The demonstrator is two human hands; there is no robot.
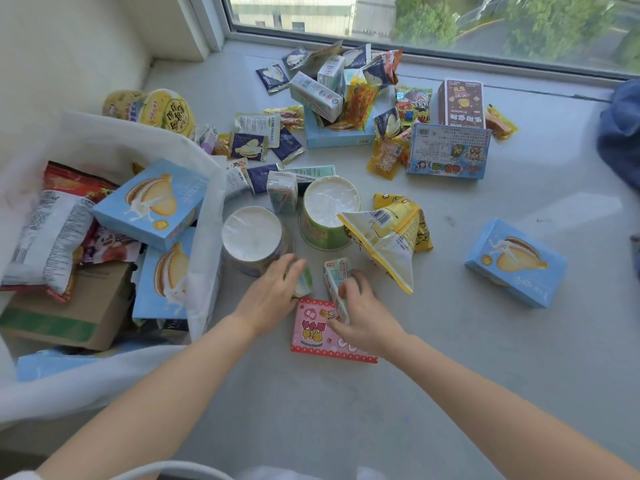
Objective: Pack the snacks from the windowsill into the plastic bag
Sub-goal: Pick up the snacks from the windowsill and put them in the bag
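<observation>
Two bare forearms reach up from the bottom edge onto the pale grey windowsill [450,375]. At far left lies the white translucent plastic bag [104,133], its mouth gaping. Inside it are two light blue cake boxes [152,202], a brown cardboard box [69,306] and a white crisp packet [45,237]. Behind the bag lie yellow-lidded tubs [166,110].

Just right of the bag's rim, the left hand [273,289] lies with its fingers over a small pale green drink carton [304,284]. Blur hides whether they close round it. Just beyond that hand stands a round paper cup with a white foil lid [251,233], and a second green-sided cup [330,206] stands beside it.

The right hand [360,313] has its fingers curled round another small drink carton [334,285], held tilted above a flat pink box [322,336] that lies on the sill. Just right of that carton lies a crumpled yellow snack packet [391,233].

Farther back, near the window, many snacks remain in a loose heap [346,98] of sachets, cartons and packets, with a blue cartoon-printed box [448,150] and a dark red box [460,102] at its right. Well apart on the right lies a lone light blue box [516,261], and a dark blue cloth [620,133] sits at the frame's edge.
</observation>
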